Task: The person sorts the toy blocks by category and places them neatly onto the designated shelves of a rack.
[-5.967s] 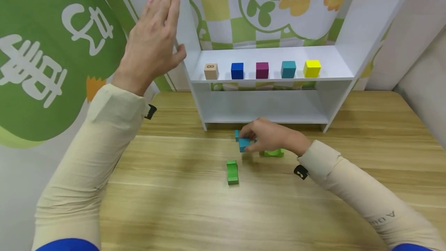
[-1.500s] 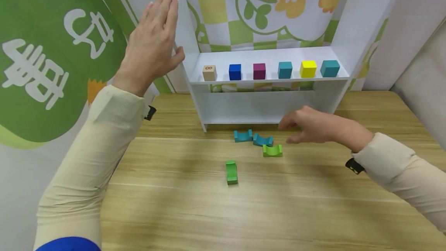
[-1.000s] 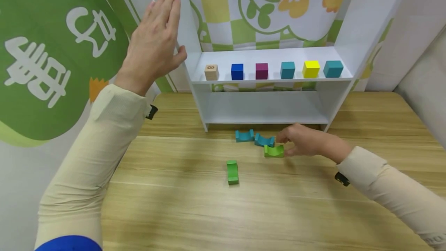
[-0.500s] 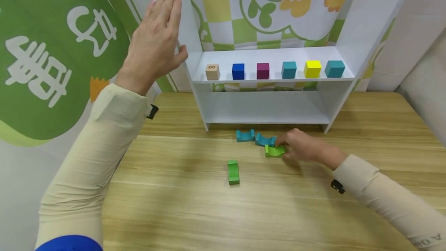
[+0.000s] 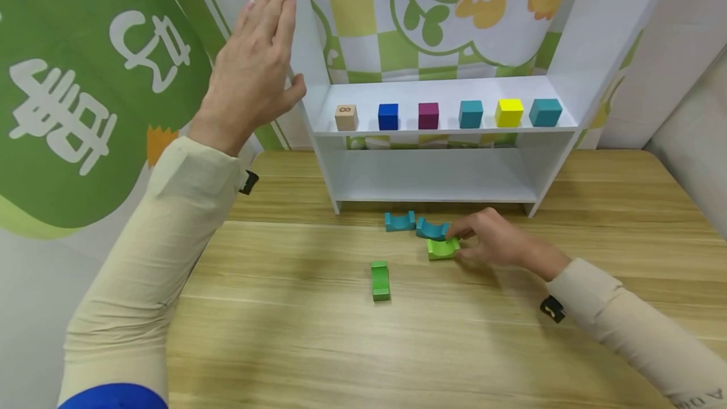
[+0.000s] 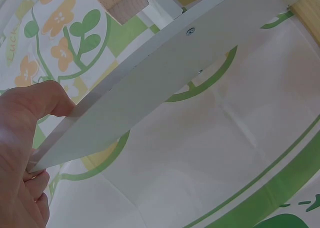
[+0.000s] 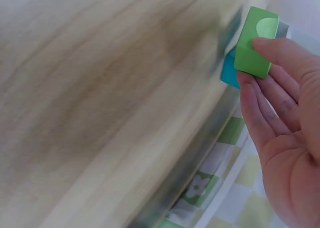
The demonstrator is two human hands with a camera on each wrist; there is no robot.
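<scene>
My right hand pinches one end of a light green toy block with a curved hollow in it. In the right wrist view, the thumb lies on one face of the light green block and the fingertips on another. Just behind it, a blue curved block lies on the table beside a second blue curved block. My left hand holds the left side panel of a white shelf. The left wrist view shows the thumb on one side of the panel and fingers on the other.
Across the upper board stand a wooden cube marked 8, a blue cube, a magenta cube, a teal cube, a yellow cube and another teal cube. A darker green curved block lies on the wooden table.
Since six seconds ago, a teal cube has come onto the shelf's right end. My right hand has come down to the light green block and shifted it slightly left and nearer. The left hand stays put.
</scene>
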